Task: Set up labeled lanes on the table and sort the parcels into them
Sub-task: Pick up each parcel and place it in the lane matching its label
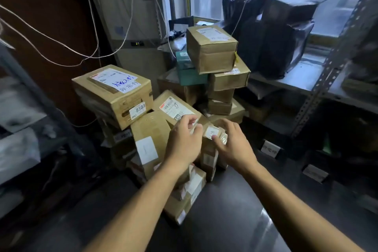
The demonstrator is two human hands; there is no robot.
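Note:
A pile of brown cardboard parcels [151, 131] with white shipping labels stands on the dark table [235, 210]. On its left sits a big box [114, 94] with blue handwriting and a "0300" sticker. A tall stack behind carries a box [211, 51] on top. My left hand [184, 141] pinches a small white label at its fingertips, over a labelled parcel [176, 108]. My right hand [231, 141] holds a small parcel [212, 132] with a white label, thumb on its front face. Both hands are close together above the pile's middle.
Black plastic-wrapped bundles [270, 32] fill a metal shelf [302, 75] at the right, with perforated uprights. A teal box [187, 67] is wedged in the stack. White cables [61, 47] hang at the left. Small label cards [270, 148] stand at the table's right side.

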